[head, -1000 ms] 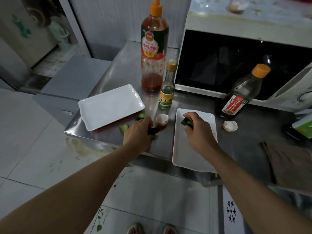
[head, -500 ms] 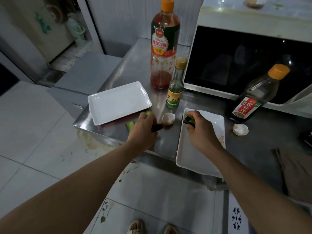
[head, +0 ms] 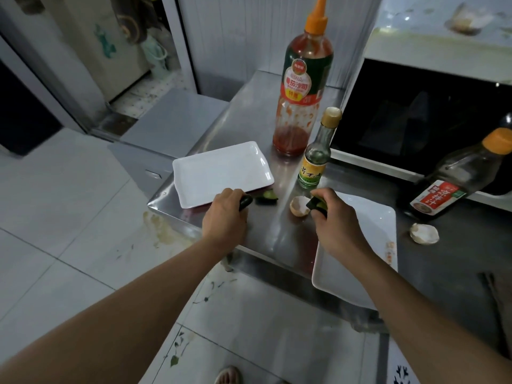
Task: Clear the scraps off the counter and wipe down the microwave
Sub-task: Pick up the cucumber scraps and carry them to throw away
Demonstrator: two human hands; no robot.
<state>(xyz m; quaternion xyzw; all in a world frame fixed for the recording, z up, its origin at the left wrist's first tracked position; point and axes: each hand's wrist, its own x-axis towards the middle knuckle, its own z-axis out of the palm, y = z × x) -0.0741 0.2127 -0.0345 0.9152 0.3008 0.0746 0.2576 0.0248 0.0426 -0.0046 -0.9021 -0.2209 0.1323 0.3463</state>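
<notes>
Steel counter (head: 279, 234) remained littered. Left hand (head: 225, 217) had shifted left, gripping one cucumber scrap (head: 245, 201); right hand (head: 336, 220) still pinched another beside the eggshell (head: 299, 205). Microwave (head: 432, 112) judged untouched; clearing early.

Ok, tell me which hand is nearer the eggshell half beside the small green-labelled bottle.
Right. The right hand holds a cucumber scrap right against that eggshell half; the left hand sits further to its left, past a loose cucumber piece.
</notes>
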